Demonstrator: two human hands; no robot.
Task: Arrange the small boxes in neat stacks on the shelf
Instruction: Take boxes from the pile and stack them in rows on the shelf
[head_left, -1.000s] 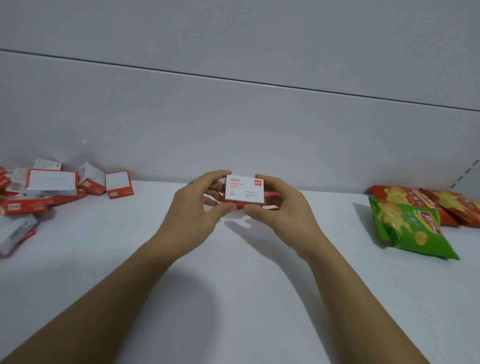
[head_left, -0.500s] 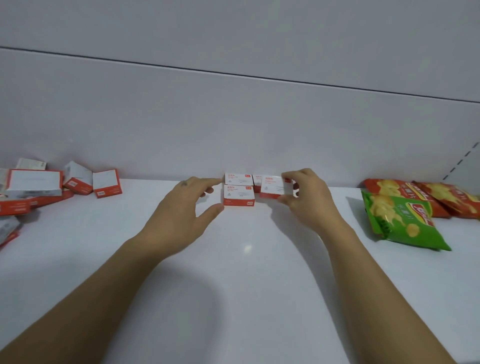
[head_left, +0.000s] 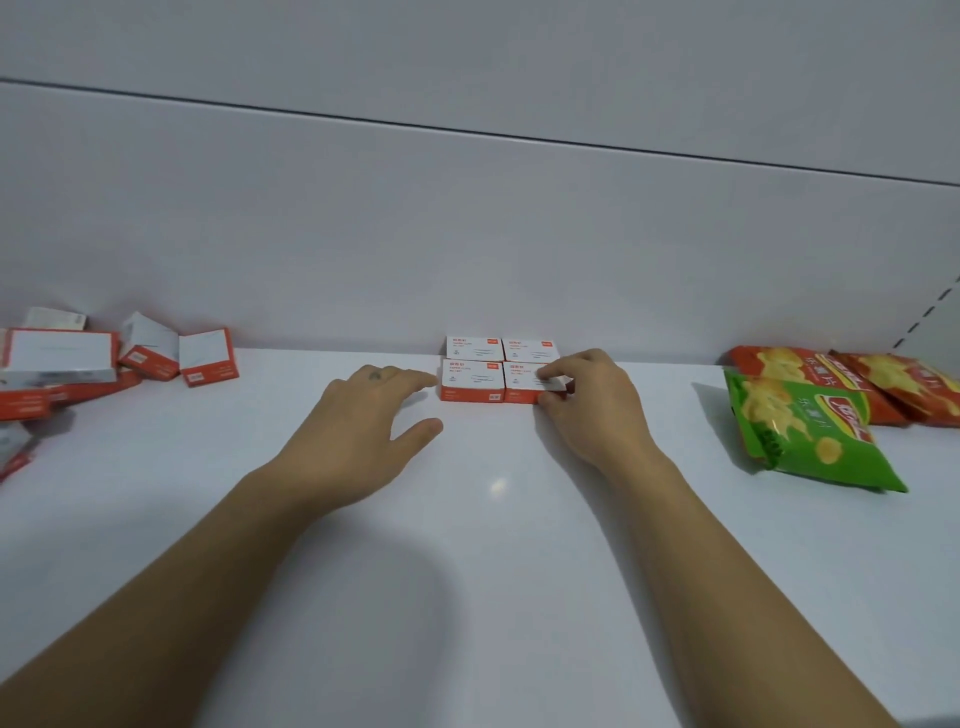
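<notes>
Fingers (head_left: 553, 370) and thumb of the right hand (head_left: 592, 415) pinch the front-right box (head_left: 519, 396), squaring it into a tidy four-box block (head_left: 474, 382) at the back of the shelf (head_left: 467, 571). The left hand (head_left: 363, 421) is spread open beside it. Early days, I'd say: a jumbled pile (head_left: 104, 364) waits far left.

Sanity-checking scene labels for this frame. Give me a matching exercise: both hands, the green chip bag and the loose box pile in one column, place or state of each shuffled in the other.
1. left hand
2. right hand
3. green chip bag
4. loose box pile

A. jumbled at the far left of the shelf
B. pinches the front-right box
C. lies at the right, in front of the red chip bags
D. open, fingers straight, just left of the front-left box

Pairs: 1-D, 2-B, 3-C, 4-A
</notes>
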